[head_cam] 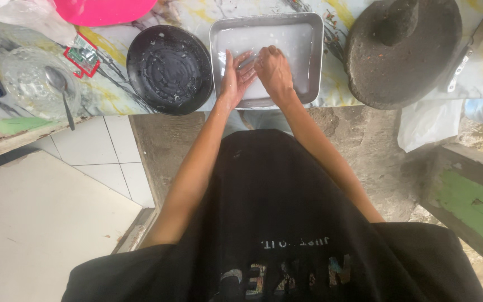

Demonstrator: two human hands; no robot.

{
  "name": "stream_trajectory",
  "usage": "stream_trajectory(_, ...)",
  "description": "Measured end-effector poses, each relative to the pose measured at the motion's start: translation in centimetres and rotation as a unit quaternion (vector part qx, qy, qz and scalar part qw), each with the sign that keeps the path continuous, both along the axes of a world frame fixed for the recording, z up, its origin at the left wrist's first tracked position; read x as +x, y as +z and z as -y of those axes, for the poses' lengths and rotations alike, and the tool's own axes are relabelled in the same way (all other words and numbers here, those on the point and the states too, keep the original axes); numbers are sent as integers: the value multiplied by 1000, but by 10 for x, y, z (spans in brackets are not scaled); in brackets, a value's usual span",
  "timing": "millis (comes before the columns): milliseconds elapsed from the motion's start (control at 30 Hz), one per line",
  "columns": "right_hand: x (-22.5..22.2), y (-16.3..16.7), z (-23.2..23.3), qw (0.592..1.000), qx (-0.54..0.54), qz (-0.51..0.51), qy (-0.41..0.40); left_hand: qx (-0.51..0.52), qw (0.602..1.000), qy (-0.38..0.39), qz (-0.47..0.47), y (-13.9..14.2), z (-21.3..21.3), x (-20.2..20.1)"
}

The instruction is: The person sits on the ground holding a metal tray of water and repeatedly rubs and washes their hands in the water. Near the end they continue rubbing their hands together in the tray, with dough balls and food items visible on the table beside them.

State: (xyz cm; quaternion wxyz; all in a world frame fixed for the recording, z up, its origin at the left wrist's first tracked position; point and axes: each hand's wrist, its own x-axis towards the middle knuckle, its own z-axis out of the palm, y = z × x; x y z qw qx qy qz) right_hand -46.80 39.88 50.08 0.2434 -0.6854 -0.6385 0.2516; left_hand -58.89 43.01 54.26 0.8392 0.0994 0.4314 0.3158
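Note:
Both my hands are inside a square metal tray (315, 56) that holds a milky white liquid. My left hand (235, 78) lies flat with fingers spread near the tray's near left side. My right hand (274, 71) is curled right beside it, fingertips touching the left fingers. Something small may be pinched between them, but I cannot make it out. The tray stands at the front edge of a marbled countertop (113, 84).
A black round ribbed plate (169, 70) sits left of the tray. A stone mortar with its pestle (401, 53) stands on the right. Further left are a glass bowl with a spoon (57, 84), a pink bowl (104, 10) and a plastic bag (23, 17).

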Motion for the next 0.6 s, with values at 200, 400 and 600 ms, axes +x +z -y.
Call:
stream_trajectory(200, -4, -1, 0, 1000, 21, 16, 14, 21, 1000, 2, 4, -1, 1, 1)
stream_trajectory(400, -5, -3, 1, 998, 49, 39, 14, 34, 999, 0, -21, 1, 3, 2)
stream_trajectory(600, -3, 1, 1, 1000, 13, -5, -27, 31, 999, -7, -16, 0, 1, 2)
